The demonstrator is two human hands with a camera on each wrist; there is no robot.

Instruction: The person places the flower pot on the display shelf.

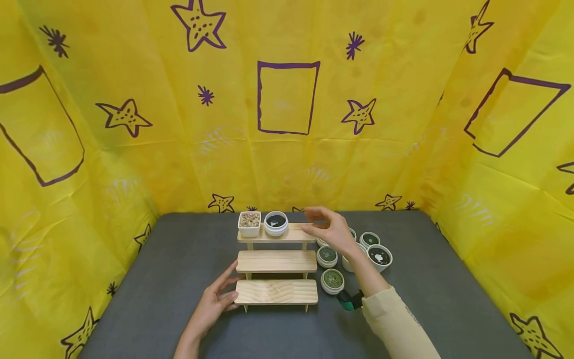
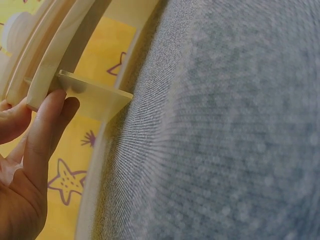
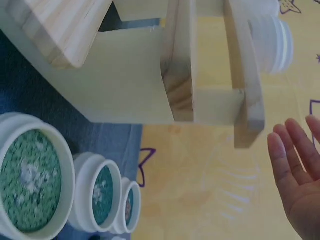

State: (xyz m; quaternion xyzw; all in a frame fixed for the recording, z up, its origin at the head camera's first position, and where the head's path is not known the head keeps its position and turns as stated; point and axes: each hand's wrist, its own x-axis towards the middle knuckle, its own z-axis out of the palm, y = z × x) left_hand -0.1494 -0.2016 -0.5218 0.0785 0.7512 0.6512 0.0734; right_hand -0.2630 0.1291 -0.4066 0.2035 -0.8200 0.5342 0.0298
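Observation:
A three-step wooden stand (image 1: 276, 261) sits mid-table. On its top step are a square white pot of pebbles (image 1: 249, 223) and a round white pot with dark fill (image 1: 275, 223). My left hand (image 1: 218, 299) rests with straight fingers against the left end of the lowest step; the left wrist view shows its fingers (image 2: 42, 130) touching the wood edge (image 2: 52, 65). My right hand (image 1: 326, 228) hovers open over the right end of the top step, holding nothing. In the right wrist view its fingers (image 3: 295, 165) are spread beside the stand (image 3: 200, 75).
Several round white pots with green or dark fill (image 1: 332, 280) (image 1: 379, 257) (image 3: 30, 180) cluster on the grey table (image 1: 157, 279) right of the stand. Yellow cloth walls with purple stars (image 1: 287, 99) close in the back and sides.

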